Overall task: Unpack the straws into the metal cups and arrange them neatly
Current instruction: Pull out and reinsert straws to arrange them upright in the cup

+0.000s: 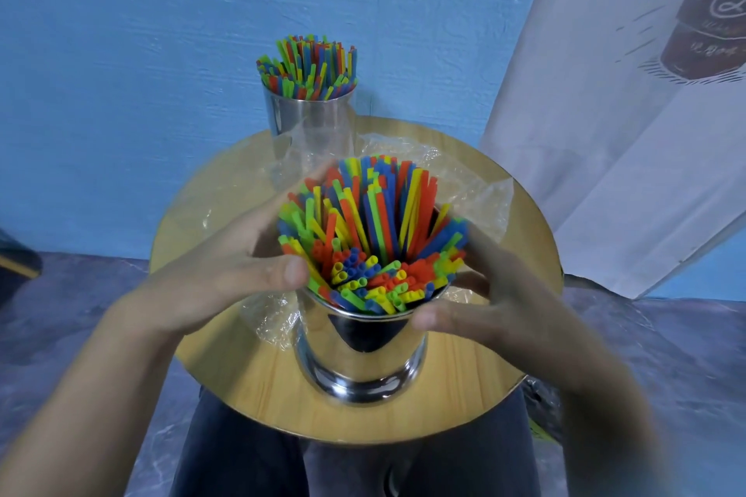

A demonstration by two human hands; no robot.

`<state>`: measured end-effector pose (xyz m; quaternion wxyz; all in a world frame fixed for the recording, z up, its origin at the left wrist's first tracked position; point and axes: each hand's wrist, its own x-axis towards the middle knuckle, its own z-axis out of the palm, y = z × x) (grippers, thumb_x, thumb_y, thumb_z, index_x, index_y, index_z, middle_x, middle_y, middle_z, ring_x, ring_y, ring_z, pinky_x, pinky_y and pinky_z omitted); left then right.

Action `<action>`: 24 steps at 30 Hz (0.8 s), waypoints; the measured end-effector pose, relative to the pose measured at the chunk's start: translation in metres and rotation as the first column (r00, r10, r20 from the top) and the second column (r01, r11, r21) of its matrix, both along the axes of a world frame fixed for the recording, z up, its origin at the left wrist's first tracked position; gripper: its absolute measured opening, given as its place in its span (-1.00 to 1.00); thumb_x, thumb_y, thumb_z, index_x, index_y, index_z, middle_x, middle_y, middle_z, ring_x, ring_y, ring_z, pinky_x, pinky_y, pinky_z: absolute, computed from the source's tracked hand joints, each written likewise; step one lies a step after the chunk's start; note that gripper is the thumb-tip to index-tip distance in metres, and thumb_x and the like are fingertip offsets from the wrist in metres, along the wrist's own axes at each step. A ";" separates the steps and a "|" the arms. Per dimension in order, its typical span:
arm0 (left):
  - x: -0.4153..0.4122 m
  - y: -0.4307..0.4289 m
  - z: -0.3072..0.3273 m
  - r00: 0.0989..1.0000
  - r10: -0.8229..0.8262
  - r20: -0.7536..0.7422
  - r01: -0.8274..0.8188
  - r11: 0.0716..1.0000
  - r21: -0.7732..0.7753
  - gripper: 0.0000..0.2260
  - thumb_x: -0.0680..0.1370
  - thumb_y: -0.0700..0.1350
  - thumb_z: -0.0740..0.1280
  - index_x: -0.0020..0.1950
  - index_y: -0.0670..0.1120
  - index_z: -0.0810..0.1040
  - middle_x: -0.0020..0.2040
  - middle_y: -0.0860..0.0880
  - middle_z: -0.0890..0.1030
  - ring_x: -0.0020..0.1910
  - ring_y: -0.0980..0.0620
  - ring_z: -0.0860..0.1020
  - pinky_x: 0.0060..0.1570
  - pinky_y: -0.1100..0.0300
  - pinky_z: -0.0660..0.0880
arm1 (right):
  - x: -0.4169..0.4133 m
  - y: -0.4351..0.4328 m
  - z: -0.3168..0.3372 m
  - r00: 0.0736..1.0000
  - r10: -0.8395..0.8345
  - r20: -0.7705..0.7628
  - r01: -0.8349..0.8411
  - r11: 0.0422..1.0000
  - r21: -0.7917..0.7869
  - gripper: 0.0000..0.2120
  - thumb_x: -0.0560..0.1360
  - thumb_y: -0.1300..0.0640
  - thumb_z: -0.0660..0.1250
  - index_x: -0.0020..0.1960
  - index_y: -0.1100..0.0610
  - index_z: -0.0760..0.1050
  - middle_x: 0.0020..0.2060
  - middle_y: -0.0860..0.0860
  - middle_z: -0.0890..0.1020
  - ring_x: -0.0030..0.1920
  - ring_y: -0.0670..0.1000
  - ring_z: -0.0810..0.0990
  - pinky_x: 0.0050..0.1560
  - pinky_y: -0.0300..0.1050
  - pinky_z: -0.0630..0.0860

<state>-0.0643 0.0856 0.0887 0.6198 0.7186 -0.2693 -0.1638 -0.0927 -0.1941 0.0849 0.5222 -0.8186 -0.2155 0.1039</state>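
Since both metal cups stand filled, we judge unpacking done: far cup (311,113) at upper centre, near cup (359,355) at centre. The left hand (226,266) and right hand (496,295) curl around its splayed straws (371,246); tidying remains.

Even indoor light, glare on the near metal cup (359,351), forearms blurred, wide-angle bending at edges.

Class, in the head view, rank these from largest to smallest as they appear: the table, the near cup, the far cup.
1. table
2. near cup
3. far cup
The near cup stands closer to the camera, so the two cups may really be alike in size.
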 end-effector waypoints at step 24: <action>-0.014 -0.006 -0.004 0.892 0.434 0.127 -0.432 0.901 -0.047 -0.36 0.45 0.46 0.30 0.44 0.16 0.46 0.32 0.08 0.59 0.33 0.04 0.58 0.24 -0.03 0.53 | 0.040 0.020 -0.019 0.996 -0.059 -0.068 0.084 0.883 0.461 -0.64 0.64 0.16 0.12 0.28 -0.05 0.61 0.18 0.06 0.69 0.27 0.13 0.64 0.26 0.09 0.57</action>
